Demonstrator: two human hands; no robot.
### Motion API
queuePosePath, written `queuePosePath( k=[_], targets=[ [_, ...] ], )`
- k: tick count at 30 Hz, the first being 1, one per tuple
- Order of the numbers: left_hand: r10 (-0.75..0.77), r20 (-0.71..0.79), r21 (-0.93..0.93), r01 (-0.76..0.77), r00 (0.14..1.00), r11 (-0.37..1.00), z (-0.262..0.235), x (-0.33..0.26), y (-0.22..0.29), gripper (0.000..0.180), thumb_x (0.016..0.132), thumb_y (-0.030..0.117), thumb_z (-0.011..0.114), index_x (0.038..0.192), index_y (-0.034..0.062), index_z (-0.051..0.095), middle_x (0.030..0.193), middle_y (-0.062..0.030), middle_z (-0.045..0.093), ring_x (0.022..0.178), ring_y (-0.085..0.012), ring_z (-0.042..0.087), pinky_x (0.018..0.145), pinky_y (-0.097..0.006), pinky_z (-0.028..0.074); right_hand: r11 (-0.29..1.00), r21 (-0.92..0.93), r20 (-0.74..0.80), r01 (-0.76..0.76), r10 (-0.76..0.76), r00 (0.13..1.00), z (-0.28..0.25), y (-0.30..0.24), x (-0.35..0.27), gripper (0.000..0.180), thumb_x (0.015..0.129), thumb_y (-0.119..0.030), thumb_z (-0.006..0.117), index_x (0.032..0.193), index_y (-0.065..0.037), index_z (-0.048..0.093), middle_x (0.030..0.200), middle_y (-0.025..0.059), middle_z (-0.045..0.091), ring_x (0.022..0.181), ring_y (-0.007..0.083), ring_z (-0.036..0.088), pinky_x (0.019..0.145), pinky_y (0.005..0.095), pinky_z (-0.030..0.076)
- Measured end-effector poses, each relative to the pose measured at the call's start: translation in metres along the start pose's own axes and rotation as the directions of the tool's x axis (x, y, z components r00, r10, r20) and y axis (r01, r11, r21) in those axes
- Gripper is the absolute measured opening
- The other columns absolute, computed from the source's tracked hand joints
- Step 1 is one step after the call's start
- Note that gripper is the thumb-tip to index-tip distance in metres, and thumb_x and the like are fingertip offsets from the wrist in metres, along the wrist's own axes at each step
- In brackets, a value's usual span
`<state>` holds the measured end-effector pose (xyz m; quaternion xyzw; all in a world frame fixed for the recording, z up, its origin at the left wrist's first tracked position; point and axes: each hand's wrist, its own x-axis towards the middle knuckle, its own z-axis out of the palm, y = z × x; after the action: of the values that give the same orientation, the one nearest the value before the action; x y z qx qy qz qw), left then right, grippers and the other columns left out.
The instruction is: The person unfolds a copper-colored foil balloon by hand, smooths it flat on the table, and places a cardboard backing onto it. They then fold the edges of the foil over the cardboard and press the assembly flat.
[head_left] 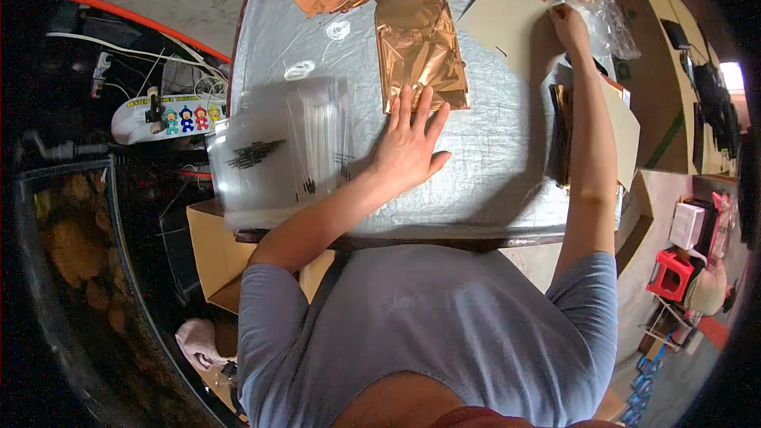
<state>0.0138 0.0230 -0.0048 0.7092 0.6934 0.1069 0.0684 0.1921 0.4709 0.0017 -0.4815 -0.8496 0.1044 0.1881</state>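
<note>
A: What is placed leftmost?
B: Clear bags [321, 131]; then the left hand [403, 152], fingers spread, laid on the near end of the copper foil [420, 43] — mid-table [491, 178], its long axis pointed forward from those fingers.
A: And the right hand [571, 29]?
B: Held farther off, by the beige card's [507, 28] right edge, fingers curled — any pinch cannot be told.

The copper-coloured foil piece [418, 41] is glossy and creased; the tabletop [491, 162] looks silvery and finely wrinkled, foil or coated plastic, hard to tell under the glare. The stacked bags [265, 166] are smooth, clear plastic, the beige card [507, 24] matt, the shirt [452, 309] matt cloth.
</note>
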Motion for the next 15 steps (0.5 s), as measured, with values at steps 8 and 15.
queuePosePath(
  k=[8, 15],
  targets=[
    [-0.003, -0.047, 0.024, 0.004, 0.999, 1.000, -0.001, -0.003, -0.001, 0.085, 0.097, 0.049, 0.063, 0.161, 0.0037, 0.031, 0.166, -0.0337, 0.018, 0.149, -0.0609, 0.019, 0.124, -0.064, 0.018, 0.916, -0.203, -0.169, 0.345, -0.380, 0.909, -0.016, -0.105, -0.067, 0.025, 0.094, -0.010, 0.064, 0.118, -0.008, 0.069, 0.128, 0.0160, 0.067, 0.117, 0.0381, 0.064, 0.093, 0.0466, 0.055],
    [-0.015, -0.053, 0.040, 0.017, 0.998, 0.999, -0.003, 0.001, 0.001, 0.080, 0.096, 0.045, 0.064, 0.160, 0.0050, 0.035, 0.165, -0.0318, 0.022, 0.147, -0.0605, 0.025, 0.123, -0.064, 0.021, 0.734, 0.209, -0.027, 0.646, -0.656, 0.754, 0.006, -0.171, -0.106, 0.015, 0.094, -0.007, 0.064, 0.106, -0.003, 0.073, 0.111, 0.0126, 0.071, 0.103, 0.0327, 0.069, 0.087, 0.0415, 0.055]
  ],
)
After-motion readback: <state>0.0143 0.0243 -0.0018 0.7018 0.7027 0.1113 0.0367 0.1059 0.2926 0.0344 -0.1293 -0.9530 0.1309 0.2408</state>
